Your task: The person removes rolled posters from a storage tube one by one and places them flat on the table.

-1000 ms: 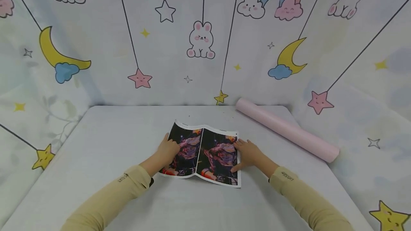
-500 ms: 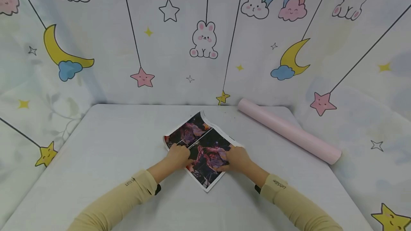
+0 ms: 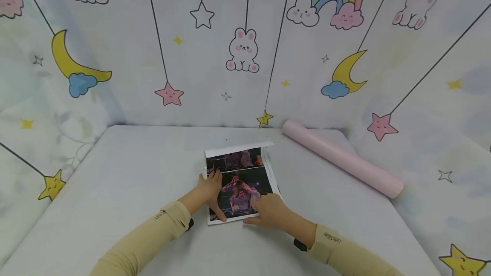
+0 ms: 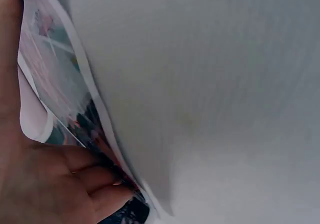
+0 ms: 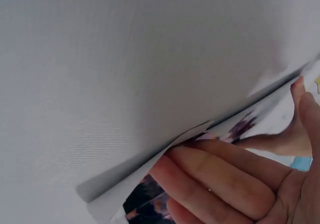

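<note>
A printed sheet of paper (image 3: 239,186) with dark, colourful pictures and a white border lies mid-table. A pale line crosses it between two picture panels, and its far edge lifts off the table. My left hand (image 3: 209,188) rests on the sheet's left side, fingers spread and thumb at the near left corner. In the left wrist view, its fingertips reach the sheet's (image 4: 65,84) white margin. At the near right corner, my right hand (image 3: 272,212) grips the sheet with curled fingers, thumb along the near edge. The right wrist view has those bent fingers (image 5: 215,179) against the paper's edge.
A pale pink roll (image 3: 341,156) lies slantwise along the right side of the white-covered table (image 3: 134,173). Behind and beside the table hangs a cloth (image 3: 126,46) printed with rabbits, stars and moons.
The sheet has turned on the table, so its dividing line now runs nearly crosswise. The left hand's fingers have spread on the left side; the right hand has moved down to the near right corner.
</note>
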A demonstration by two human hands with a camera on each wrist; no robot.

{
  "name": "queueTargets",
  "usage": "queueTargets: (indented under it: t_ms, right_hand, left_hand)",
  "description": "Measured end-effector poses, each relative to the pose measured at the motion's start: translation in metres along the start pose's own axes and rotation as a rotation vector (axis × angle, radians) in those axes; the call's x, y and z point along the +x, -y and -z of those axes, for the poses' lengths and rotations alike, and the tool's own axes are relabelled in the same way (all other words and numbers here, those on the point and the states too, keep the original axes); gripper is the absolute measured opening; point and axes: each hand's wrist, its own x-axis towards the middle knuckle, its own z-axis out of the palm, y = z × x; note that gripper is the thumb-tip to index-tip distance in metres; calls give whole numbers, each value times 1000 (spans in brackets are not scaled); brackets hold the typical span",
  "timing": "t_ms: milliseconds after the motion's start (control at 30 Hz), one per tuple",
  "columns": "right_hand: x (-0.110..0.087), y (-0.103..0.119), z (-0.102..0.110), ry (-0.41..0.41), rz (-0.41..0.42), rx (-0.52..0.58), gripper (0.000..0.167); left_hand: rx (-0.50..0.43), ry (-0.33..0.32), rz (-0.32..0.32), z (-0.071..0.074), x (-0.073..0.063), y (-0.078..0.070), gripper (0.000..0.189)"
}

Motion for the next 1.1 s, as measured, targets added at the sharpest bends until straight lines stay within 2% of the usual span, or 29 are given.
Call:
queueTargets:
  t_ms: [100, 200, 333, 400, 600, 767, 967, 1100]
  right_hand:
    - [1, -1, -1, 15, -37, 46, 60]
    - [7, -13, -2, 38, -84, 199, 56]
    - [24, -37, -8, 41, -86, 372, 42]
    - [35, -49, -11, 55, -107, 396, 41]
    - [64, -77, -17, 138, -208, 456, 57]
    - [80, -91, -19, 193, -271, 497, 72]
    - [91, -105, -27, 168, -313, 578, 73]
    - [95, -111, -30, 159, -374, 620, 77]
  left_hand:
    - [-13, 35, -16, 0, -3, 1, 139]
    - [-47, 37, -39, 1, -4, 1, 138]
    - [-40, 47, -52, 1, -3, 2, 137]
    - [-26, 54, -57, 1, -2, 3, 137]
    - [25, 50, -56, -1, -3, 2, 137]
    - [73, 38, -67, -4, -10, -3, 140]
    - [68, 41, -57, -3, -17, -8, 140]
    - [83, 49, -51, -2, -17, -9, 140]
